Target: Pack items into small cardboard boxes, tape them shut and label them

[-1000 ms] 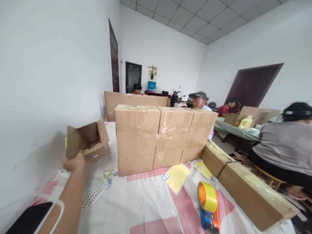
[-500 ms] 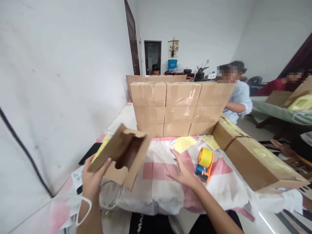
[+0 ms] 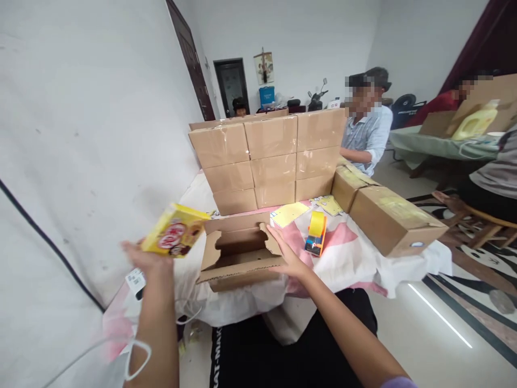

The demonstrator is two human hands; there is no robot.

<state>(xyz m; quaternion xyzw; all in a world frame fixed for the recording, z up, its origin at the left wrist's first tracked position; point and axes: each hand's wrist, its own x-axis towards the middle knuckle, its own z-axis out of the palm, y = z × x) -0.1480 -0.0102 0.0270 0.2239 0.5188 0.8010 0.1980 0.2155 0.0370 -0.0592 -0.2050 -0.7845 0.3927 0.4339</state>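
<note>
Pink-and-white cloth [image 3: 363, 269] lies beneath an open carton [image 3: 242, 273]; left of it, the left hand [image 3: 152, 262] clasps a yellow packet [image 3: 176, 230] (slightly blurred); the right hand [image 3: 290, 262], spread wide, touches the carton's right side.

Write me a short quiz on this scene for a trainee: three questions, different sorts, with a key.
1. Multiple choice: What does the person's left hand hold?
A) a pair of scissors
B) a yellow pack with red printing
C) a marker pen

2. True or false: The carton that the right hand touches is taped shut.

3. Fill in the blank: As the person sees it, the tape dispenser lies to the ____ of that carton.

Key:
1. B
2. False; its top is open and the inside shows.
3. right
</note>
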